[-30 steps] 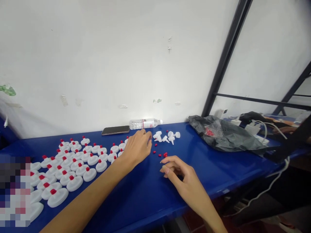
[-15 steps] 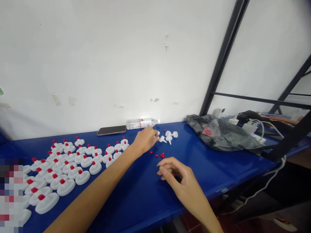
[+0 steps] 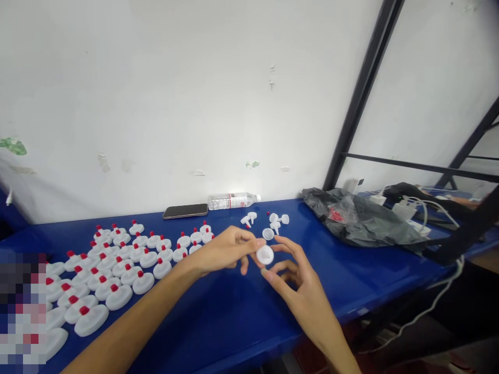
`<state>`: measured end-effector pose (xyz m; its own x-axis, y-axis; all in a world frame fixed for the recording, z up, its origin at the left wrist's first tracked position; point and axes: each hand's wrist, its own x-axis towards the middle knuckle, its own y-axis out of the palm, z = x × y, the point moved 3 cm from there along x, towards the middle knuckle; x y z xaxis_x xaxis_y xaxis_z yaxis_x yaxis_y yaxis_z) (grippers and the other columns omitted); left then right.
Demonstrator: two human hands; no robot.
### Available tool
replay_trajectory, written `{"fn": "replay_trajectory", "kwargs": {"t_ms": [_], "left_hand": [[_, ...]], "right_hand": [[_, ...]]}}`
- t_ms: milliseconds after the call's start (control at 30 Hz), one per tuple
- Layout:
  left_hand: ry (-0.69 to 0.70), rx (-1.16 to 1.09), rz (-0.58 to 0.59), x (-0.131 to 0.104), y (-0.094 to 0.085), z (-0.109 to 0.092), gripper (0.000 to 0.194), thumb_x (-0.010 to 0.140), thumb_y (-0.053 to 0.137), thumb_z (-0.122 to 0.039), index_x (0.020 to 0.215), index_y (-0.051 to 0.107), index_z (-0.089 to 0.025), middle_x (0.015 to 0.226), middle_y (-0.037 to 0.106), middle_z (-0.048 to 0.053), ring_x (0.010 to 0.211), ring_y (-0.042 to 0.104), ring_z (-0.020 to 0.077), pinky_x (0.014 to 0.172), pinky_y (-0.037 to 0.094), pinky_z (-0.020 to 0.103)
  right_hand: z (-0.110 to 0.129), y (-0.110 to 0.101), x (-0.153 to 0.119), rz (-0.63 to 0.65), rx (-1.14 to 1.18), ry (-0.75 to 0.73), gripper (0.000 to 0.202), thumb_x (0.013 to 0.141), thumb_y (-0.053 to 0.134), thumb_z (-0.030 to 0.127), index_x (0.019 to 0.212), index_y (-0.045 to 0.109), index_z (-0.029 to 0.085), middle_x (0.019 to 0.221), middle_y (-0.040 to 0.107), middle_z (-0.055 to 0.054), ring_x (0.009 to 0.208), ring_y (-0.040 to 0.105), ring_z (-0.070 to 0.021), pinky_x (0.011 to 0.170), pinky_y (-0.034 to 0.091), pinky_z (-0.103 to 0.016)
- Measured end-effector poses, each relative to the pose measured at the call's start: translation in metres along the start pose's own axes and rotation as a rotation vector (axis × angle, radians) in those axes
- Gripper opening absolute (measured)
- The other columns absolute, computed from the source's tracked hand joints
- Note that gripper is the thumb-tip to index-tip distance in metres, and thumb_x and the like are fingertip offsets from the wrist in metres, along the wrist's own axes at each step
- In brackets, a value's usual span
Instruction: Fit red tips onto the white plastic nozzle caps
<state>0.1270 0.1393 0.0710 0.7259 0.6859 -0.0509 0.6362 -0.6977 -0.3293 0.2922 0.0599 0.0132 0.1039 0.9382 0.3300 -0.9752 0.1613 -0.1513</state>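
Observation:
My left hand (image 3: 230, 250) pinches a white round cap (image 3: 265, 254) between thumb and fingers, its open face towards me. Close on the right, my right hand (image 3: 292, 275) has its fingers curved and apart beside the cap; whether a fingertip touches it I cannot tell. Behind my hands lie several loose white nozzle pieces (image 3: 275, 226), with a round white piece (image 3: 268, 234) just beyond the held cap. One small red tip (image 3: 267, 213) lies near them. Many white caps with red tips (image 3: 119, 297) stand upright in a group on the left.
Along the wall lie a phone (image 3: 185, 211) and a clear bottle (image 3: 233, 200) on the blue table (image 3: 218, 327). A dark plastic bag (image 3: 374, 223) with red pieces (image 3: 338, 213) is at the right, by the black frame (image 3: 364, 88), chargers and white cables (image 3: 423, 312).
My left hand has come back from the loose white pieces towards my right hand, now with a white cap in it. The fingers of my right hand have spread, and the view has shifted slightly.

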Motion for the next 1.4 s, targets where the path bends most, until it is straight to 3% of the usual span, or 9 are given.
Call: {"fn": "replay_trajectory", "kwargs": {"t_ms": [67,167,300,500,767,933,1033,1200,1400], "left_hand": [[0.012,-0.029,0.034,0.000,0.005,0.003,0.050,0.089,0.064,-0.064,0.086,0.071,-0.015,0.071,0.073,0.003,0.048,0.054,0.0076,0.043,0.026,0.020],[0.038,-0.044,0.058,0.002,0.006,0.004,0.049,0.092,0.060,-0.062,0.091,0.073,-0.015,0.082,0.077,0.006,0.052,0.058,0.0084,0.044,0.029,0.020],[0.040,0.008,-0.087,0.006,-0.005,0.006,0.048,0.099,0.050,-0.058,0.096,0.071,-0.015,0.095,0.079,0.009,0.055,0.062,0.0102,0.045,0.030,0.021],[0.129,0.705,-0.439,0.011,-0.012,0.023,0.033,0.102,0.051,-0.038,0.113,0.075,-0.019,0.107,0.075,0.010,0.086,0.070,0.0220,0.079,0.052,0.034],[0.147,0.828,-0.384,0.017,-0.002,0.048,0.025,0.100,0.054,-0.019,0.101,0.078,-0.021,0.107,0.071,0.009,0.096,0.069,0.0260,0.082,0.052,0.036],[0.151,0.733,-0.482,0.012,-0.005,0.038,0.023,0.099,0.054,-0.019,0.105,0.076,-0.020,0.110,0.073,0.008,0.097,0.069,0.0249,0.085,0.052,0.036],[0.136,0.583,-0.503,0.008,-0.006,0.026,0.028,0.102,0.052,-0.029,0.116,0.074,-0.019,0.097,0.076,0.006,0.073,0.068,0.0172,0.070,0.053,0.030],[0.112,-0.037,-0.265,0.005,0.000,0.017,0.032,0.092,0.070,-0.043,0.104,0.078,-0.014,0.083,0.076,0.006,0.054,0.060,0.0103,0.042,0.036,0.019],[0.133,-0.222,-0.124,0.007,0.002,0.021,0.031,0.089,0.076,-0.043,0.101,0.078,-0.014,0.090,0.078,0.008,0.058,0.067,0.0095,0.041,0.034,0.015]], "right_hand": [[0.002,-0.001,-0.001,0.019,-0.013,-0.014,0.048,0.093,0.072,0.041,0.137,0.057,0.030,0.120,0.067,-0.005,0.077,0.068,-0.0160,0.071,0.057,-0.029],[0.002,-0.003,-0.002,0.021,-0.035,-0.004,0.039,0.095,0.069,0.044,0.130,0.066,0.028,0.099,0.072,-0.002,0.070,0.067,-0.0165,0.070,0.056,-0.031],[0.001,-0.007,-0.002,-0.038,-0.009,0.057,0.040,0.090,0.074,0.049,0.123,0.074,0.026,0.089,0.073,-0.001,0.066,0.067,-0.0167,0.067,0.056,-0.031],[0.000,-0.006,0.000,-0.018,-0.041,0.049,0.034,0.093,0.069,0.049,0.117,0.076,0.026,0.082,0.072,-0.001,0.069,0.065,-0.0168,0.066,0.054,-0.028],[-0.001,-0.006,0.001,0.023,-0.030,0.027,0.034,0.097,0.064,0.049,0.119,0.073,0.026,0.091,0.077,-0.003,0.074,0.067,-0.0172,0.070,0.055,-0.027],[-0.004,-0.002,0.001,0.082,0.038,0.077,0.038,0.097,0.065,0.051,0.125,0.071,0.026,0.112,0.079,-0.006,0.090,0.075,-0.0215,0.071,0.055,-0.027],[-0.005,-0.001,0.001,0.085,0.023,0.129,0.044,0.093,0.069,0.054,0.127,0.072,0.026,0.110,0.079,-0.006,0.080,0.075,-0.0204,0.070,0.054,-0.028],[-0.003,-0.002,0.002,0.088,-0.063,0.123,0.046,0.092,0.068,0.055,0.124,0.078,0.023,0.089,0.080,-0.004,0.074,0.072,-0.0204,0.068,0.051,-0.029],[-0.001,-0.004,0.002,0.083,-0.065,0.137,0.051,0.091,0.068,0.057,0.124,0.078,0.019,0.073,0.075,-0.003,0.072,0.072,-0.0219,0.065,0.051,-0.029]]}}
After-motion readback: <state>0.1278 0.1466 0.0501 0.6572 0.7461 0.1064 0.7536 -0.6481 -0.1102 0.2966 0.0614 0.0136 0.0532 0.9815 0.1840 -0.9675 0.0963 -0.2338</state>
